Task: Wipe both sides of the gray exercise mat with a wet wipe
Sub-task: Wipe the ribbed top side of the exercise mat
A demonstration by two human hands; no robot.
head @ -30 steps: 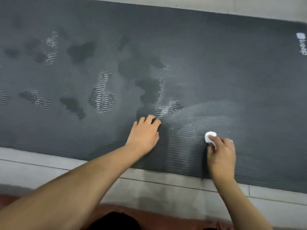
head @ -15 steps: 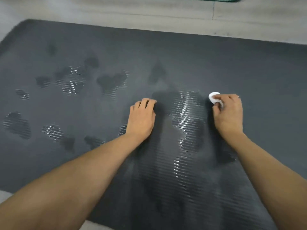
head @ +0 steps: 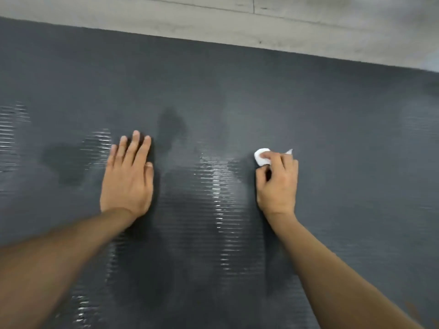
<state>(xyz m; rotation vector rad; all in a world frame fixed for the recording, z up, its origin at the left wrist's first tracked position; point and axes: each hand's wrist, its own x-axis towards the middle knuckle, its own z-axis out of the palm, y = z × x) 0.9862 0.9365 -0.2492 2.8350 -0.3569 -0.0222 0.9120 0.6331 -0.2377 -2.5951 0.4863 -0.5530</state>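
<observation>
Head view looks down on the gray exercise mat (head: 332, 119), which lies flat on a pale floor (head: 308, 27) and fills nearly the whole picture. The left hand (head: 128, 176) lies palm down on the ribbed surface, fingers straight and close together. The right hand (head: 278, 179) has its fingers curled round a bunched white wet wipe (head: 261, 156), pressing it to the mat. Shiny wet streaks (head: 217, 198) run between the 2 hands, with darker damp patches (head: 66, 162) further left.
</observation>
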